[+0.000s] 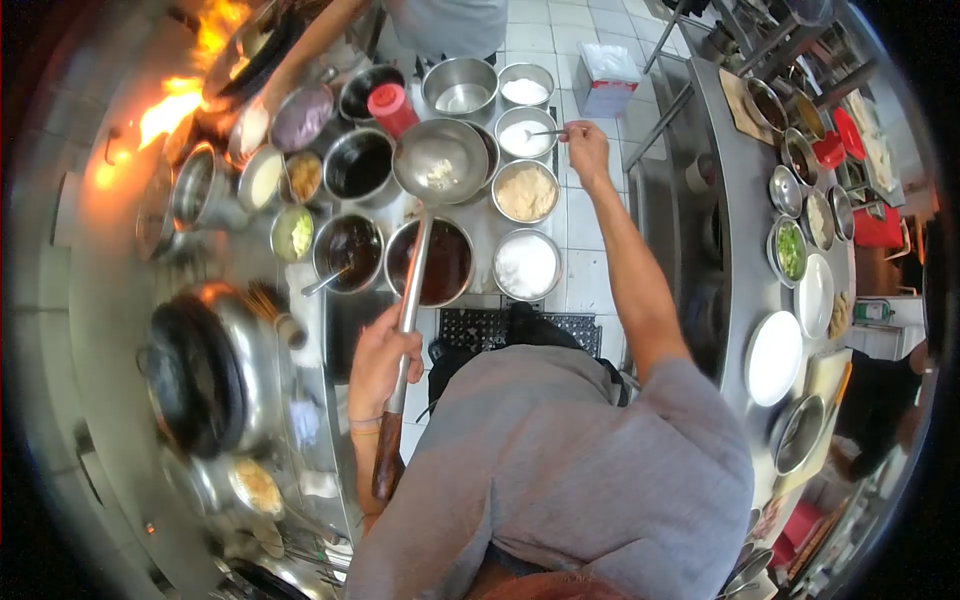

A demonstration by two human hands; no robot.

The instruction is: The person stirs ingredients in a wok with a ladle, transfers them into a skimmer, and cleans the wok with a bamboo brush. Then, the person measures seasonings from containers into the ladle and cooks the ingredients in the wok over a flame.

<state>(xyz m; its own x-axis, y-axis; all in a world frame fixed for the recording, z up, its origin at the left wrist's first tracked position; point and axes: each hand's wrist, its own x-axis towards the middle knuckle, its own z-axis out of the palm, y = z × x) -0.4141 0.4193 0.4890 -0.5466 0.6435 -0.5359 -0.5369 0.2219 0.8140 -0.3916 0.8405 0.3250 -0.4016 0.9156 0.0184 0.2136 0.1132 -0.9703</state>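
My left hand (383, 355) is wrapped round the metal handle of a big ladle (440, 165) with a wooden end. The ladle's wide bowl hangs over the pots and holds a small heap of pale, chopped-looking bits. Off to the right, my right hand (588, 150) pinches the end of a spoon (545, 132), whose tip dips into a steel bowl of white powder (522, 143). Close by are a bowl of beige paste or powder (526, 192) and another bowl of white powder (526, 265). Beneath the ladle handle stands a pot of dark reddish-brown sauce (445, 262).
Flames (175, 110) rise beside a wok at upper left, where another person's arm (310, 50) reaches in. A black wok (195, 375) sits at left. A steel counter (712, 180) with plates and bowls runs along the right. A red-lidded container (390, 108) stands behind the ladle.
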